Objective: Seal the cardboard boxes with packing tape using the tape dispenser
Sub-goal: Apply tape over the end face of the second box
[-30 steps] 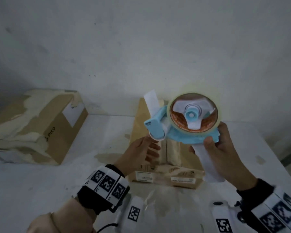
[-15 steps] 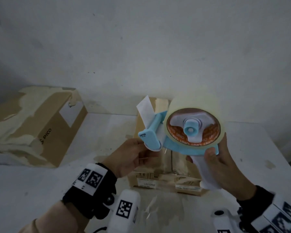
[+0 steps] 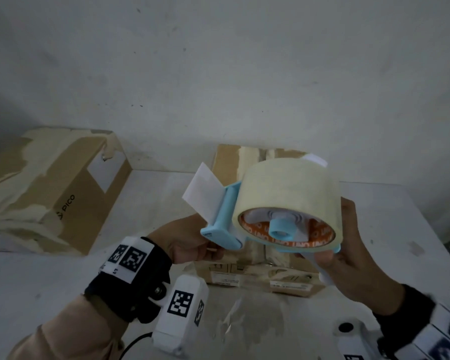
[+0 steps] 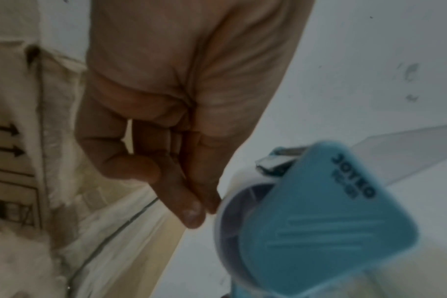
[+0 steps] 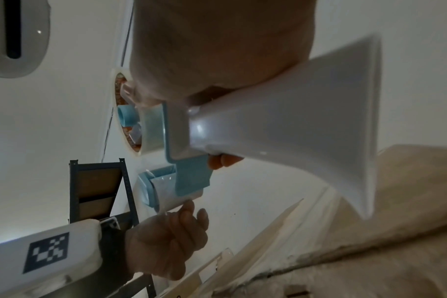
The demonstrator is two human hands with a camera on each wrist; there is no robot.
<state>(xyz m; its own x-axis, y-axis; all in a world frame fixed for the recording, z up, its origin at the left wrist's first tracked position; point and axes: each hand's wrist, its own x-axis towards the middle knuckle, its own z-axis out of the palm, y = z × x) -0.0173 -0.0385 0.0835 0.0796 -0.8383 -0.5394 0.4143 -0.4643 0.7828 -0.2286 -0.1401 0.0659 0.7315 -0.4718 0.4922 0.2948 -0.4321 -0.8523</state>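
My right hand (image 3: 331, 265) grips the white handle (image 5: 281, 125) of a light-blue tape dispenser (image 3: 226, 224), held in the air over a small cardboard box (image 3: 260, 280). The cream tape roll (image 3: 289, 198) faces me, and a white flap (image 3: 202, 193) stands up at the front. Under the dispenser's front, my left hand (image 3: 213, 252) has thumb and forefinger pinched together (image 4: 201, 210) at the roller's edge. A thin clear strip of tape seems to run between them. A larger, heavily taped box (image 3: 50, 193) printed PICO sits at the far left.
Both boxes stand on a white table (image 3: 140, 203) against a white wall. The table's right edge (image 3: 424, 229) drops off beyond my right hand. Clear tape scraps (image 3: 231, 320) lie near me. A dark metal shelf (image 5: 100, 191) shows in the right wrist view.
The dispenser has tipped from side-on, so the roll's broad outer face now turns up toward me. My left hand has stayed at the roller and its fingers have closed into a pinch.
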